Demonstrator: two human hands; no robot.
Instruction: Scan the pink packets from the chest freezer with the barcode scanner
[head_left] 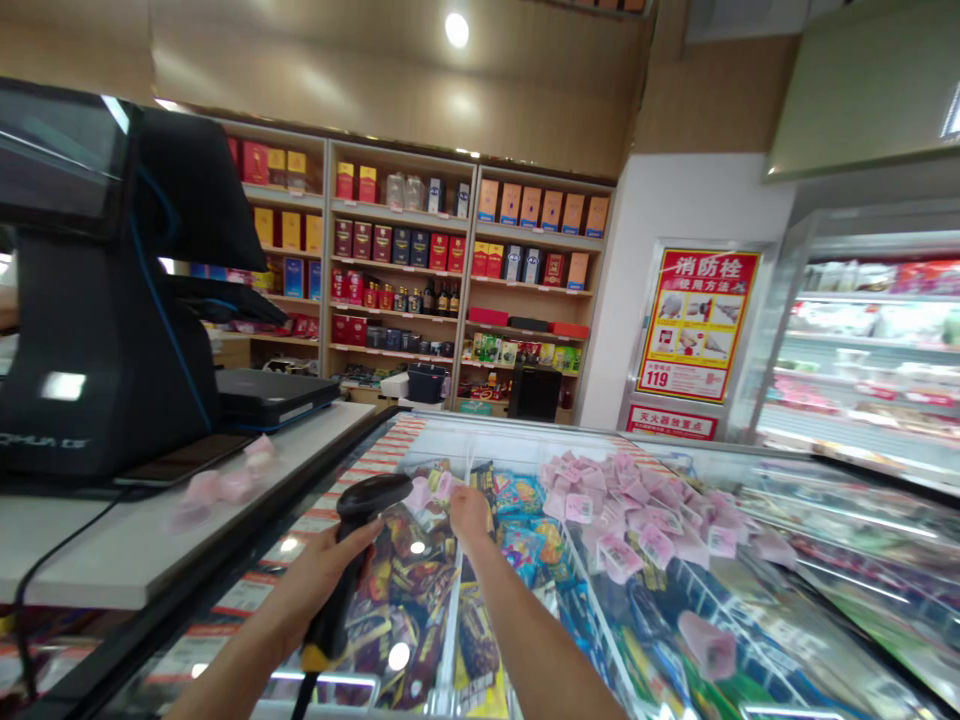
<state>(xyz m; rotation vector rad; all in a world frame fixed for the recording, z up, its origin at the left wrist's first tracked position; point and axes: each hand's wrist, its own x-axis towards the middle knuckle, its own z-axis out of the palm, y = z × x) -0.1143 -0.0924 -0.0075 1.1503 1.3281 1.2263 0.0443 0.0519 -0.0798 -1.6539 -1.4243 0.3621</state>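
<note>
My left hand (330,575) is wrapped round the handle of a black barcode scanner (373,492). The scanner's head points right, toward a curled pink price tag (444,486). That tag is pinched in the closed fingers of my right hand (471,515); part of it is hidden by the fingers. Another pink slip (418,496) shows beside the scanner head, slightly blurred. A heap of pink price tags (622,495), some with printed labels, lies on the glass freezer top to the right of my right hand.
Below my hands is a glass-topped freezer (502,445) holding packaged ice creams. One loose pink tag (707,645) lies at its right. On the left counter (112,570) stand a checkout terminal (82,330) and several pink tags (225,487). A scanner cord (304,695) hangs down.
</note>
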